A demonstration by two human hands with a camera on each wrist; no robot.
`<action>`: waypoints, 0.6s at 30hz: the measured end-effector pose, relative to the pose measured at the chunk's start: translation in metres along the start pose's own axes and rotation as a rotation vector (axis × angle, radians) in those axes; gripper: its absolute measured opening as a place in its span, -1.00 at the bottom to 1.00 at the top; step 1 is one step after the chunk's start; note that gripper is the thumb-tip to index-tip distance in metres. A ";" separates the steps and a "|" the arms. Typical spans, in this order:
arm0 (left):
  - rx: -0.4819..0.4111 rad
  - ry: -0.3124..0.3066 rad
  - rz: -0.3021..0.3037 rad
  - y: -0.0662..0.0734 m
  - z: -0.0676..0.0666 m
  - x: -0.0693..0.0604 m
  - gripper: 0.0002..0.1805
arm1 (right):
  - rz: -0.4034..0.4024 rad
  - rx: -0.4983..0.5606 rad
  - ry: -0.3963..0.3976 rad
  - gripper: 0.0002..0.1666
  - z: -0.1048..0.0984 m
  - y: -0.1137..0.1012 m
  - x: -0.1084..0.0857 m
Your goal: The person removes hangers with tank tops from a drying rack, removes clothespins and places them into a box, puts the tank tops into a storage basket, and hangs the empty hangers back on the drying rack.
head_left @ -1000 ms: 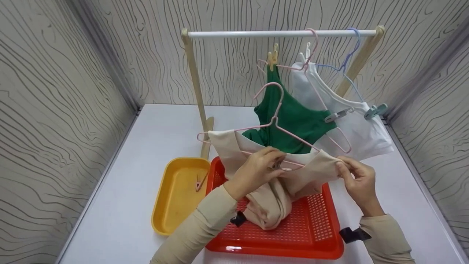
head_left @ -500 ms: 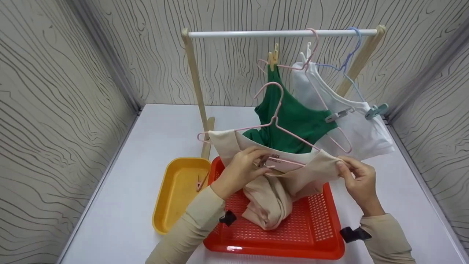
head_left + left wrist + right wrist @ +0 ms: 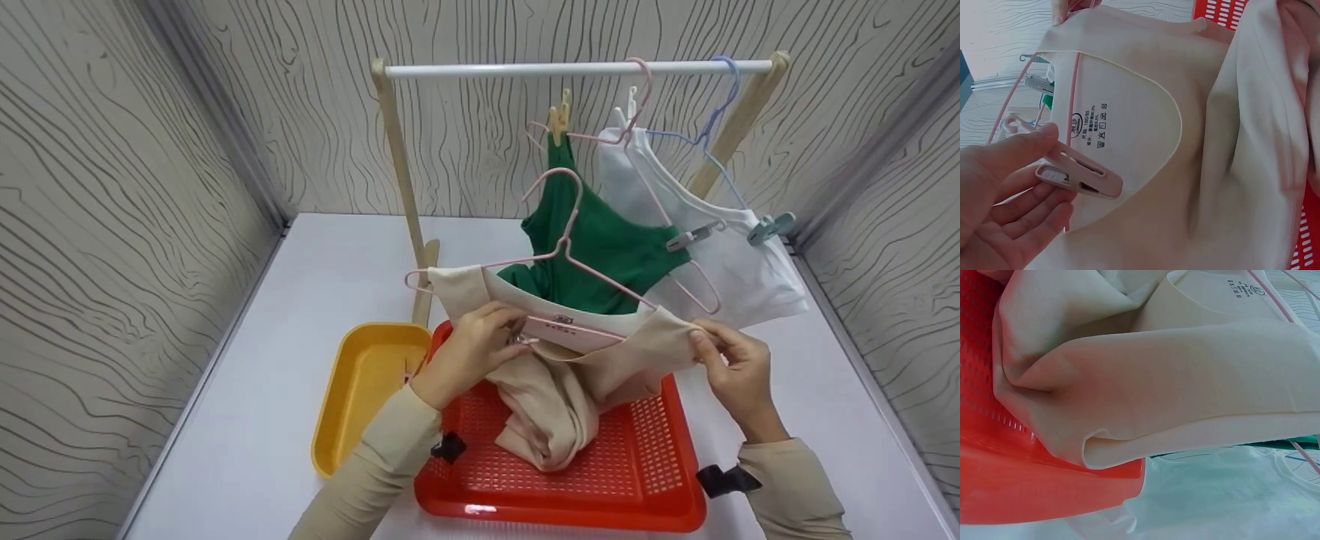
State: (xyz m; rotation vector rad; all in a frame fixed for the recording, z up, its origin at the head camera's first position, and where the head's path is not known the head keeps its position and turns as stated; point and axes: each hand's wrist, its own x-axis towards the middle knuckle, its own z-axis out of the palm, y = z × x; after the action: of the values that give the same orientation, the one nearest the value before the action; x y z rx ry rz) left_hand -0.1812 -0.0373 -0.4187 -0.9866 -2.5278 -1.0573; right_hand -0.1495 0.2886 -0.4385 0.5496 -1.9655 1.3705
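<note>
Beige tank top (image 3: 634, 360) drapes on its pink hanger (image 3: 564, 244) over the red basket (image 3: 562, 517); right hand (image 3: 739, 367) grips one shoulder, left hand (image 3: 469, 349) pinches a clothespin (image 3: 1107, 181), apparently for pegging, which would next need squeezing open.

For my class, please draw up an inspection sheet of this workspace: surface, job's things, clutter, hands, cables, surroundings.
Surface: white tabletop.
Job's things: beige top on a pink hanger, bunched over the red basket.
Clutter: yellow tray with a partly hidden pink clothespin.
Hands: left hand pinches a pale clothespin; right hand pinches the beige top's shoulder edge.
Cables: nothing seen.
Surroundings: rack with green top and white top hung up; patterned walls.
</note>
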 end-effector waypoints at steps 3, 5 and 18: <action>-0.001 0.014 0.002 -0.003 -0.003 -0.001 -0.58 | 0.000 0.002 -0.002 -0.91 0.000 0.000 0.000; -0.008 0.020 -0.008 -0.006 -0.005 -0.002 -0.59 | 0.000 0.000 -0.002 -0.91 0.000 0.000 0.000; -0.028 -0.009 -0.148 -0.024 -0.013 -0.017 -0.59 | 0.011 0.010 0.004 -0.86 -0.001 0.000 -0.001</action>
State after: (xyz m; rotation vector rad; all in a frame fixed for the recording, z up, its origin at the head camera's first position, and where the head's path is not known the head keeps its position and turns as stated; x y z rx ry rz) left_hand -0.1850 -0.0669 -0.4300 -0.8236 -2.6338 -1.1334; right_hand -0.1489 0.2897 -0.4391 0.5410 -1.9619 1.3875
